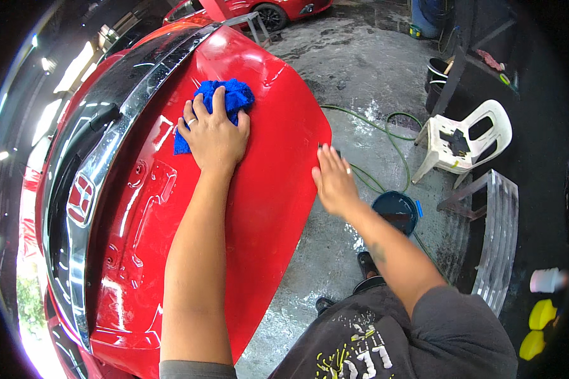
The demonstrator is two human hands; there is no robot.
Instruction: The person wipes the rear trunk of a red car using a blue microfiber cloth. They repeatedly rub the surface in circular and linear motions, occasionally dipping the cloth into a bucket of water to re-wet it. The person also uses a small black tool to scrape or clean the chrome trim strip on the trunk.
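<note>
Left grip (217, 138), fingers apart, rests on the blue cloth (237, 95), bunched beneath and beyond.

I'm in a car-wash bay or garage: a red car (259, 170) stretches toward nine o'clock, a second car (297, 7) is parked at twelve, a blue drum (425, 19) stands at one, a green hose (398, 149) snakes over the wet-looking concrete floor (335, 69) at two, a dark bucket (385, 198) at three.

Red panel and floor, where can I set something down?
Bare: the red panel between its right edge and the blue cloth; grey floor between the green hose and distant red car. Crowded: the white chair, with things on it, and around the bucket.
</note>
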